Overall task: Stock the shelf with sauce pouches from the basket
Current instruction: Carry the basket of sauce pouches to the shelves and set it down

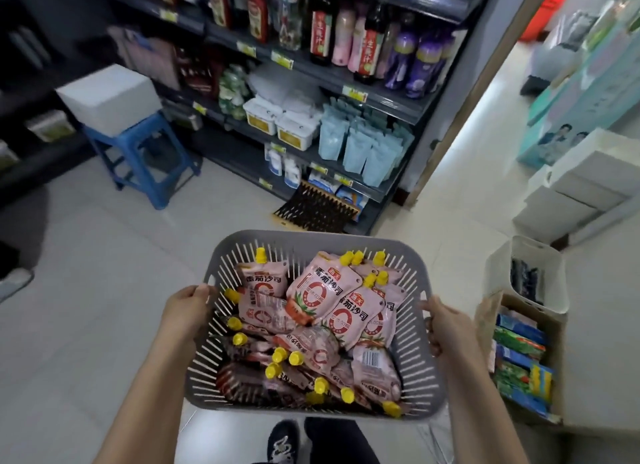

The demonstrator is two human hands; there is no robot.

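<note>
With the left hand [187, 308] and right hand [446, 320] each in a closed grip on the basket [311, 242] rim, pouches [322, 290] piled inside, carry it level toward the shelf [363, 100] at twelve o'clock.

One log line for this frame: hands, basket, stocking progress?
left hand: gripping basket rim | right hand: gripping rim | pouches: all in basket | shelf: not reached

The pink sauce pouches [323, 287] in the grey basket [311, 242] carry "番茄沙司" in dark letters, a small red "海天" brand badge and a big red "0". One pouch [372, 359] shows a barcode. Two dark bottles [320, 31] on the far shelf [381, 100] have red labels reading "生抽汁", partly blurred.
</note>
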